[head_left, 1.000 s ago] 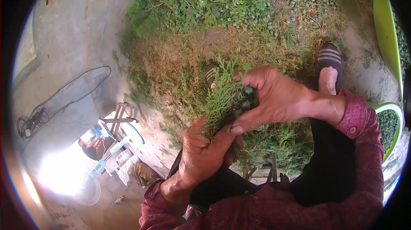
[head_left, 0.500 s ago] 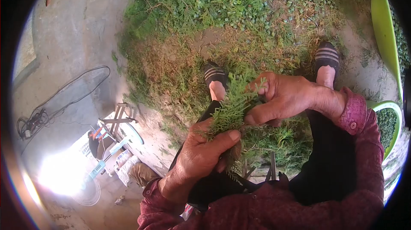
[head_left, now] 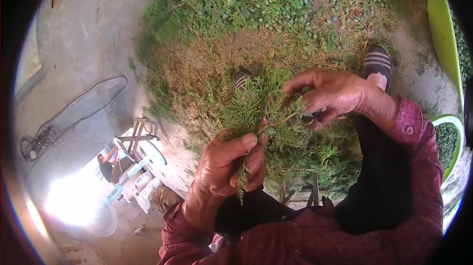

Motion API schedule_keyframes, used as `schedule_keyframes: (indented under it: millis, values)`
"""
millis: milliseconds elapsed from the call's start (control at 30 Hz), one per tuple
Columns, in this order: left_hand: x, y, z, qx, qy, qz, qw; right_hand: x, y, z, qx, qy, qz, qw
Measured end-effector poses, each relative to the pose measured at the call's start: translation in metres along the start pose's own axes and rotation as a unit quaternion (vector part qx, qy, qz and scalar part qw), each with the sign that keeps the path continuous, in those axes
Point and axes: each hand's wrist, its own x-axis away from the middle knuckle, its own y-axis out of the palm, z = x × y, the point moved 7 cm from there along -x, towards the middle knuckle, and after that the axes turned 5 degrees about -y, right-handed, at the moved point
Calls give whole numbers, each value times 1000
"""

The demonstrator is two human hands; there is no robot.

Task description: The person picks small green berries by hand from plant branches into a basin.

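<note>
In my left hand [head_left: 224,166], closed with the thumb pressed on top, is a leafy green conifer sprig [head_left: 246,109] that looks like arborvitae. Its flat fronds fan out above the thumb, and one tip hangs below the fingers. A side twig [head_left: 283,121] reaches right toward my right hand [head_left: 332,97]. That hand's fingers are curled but apart beside the twig's tip. Whether a fingertip touches it is hard to make out.
Cut greenery with small bluish-green cones [head_left: 276,6] is heaped ahead of my feet. Light-green containers [head_left: 446,38] stand at the right. A black cable [head_left: 88,114] lies on concrete at left, near a small folding stool [head_left: 135,137] and a bright glare.
My right hand has pulled away from the sprig, its fingers loosening. The sprig has fanned out and tilted left, and my left hand has shifted slightly left.
</note>
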Motion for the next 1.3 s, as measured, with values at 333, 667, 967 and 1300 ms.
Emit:
schedule_keyframes:
  millis: [333, 667, 967, 1300]
  values:
    - [-6, 4, 0, -148, 37, 101, 983, -6, 20, -9, 274, -48, 25, 960]
    - [-33, -125, 96, -554, 223, 337, 728, 217, -52, -11, 207, -219, 533, 791]
    - [-135, -93, 59, -771, 341, 169, 511, 504, 26, 139, 522, 248, 721, 382]
    - [-176, -49, -22, -826, 325, -41, 459, 259, -36, -28, 658, -25, 571, 490]
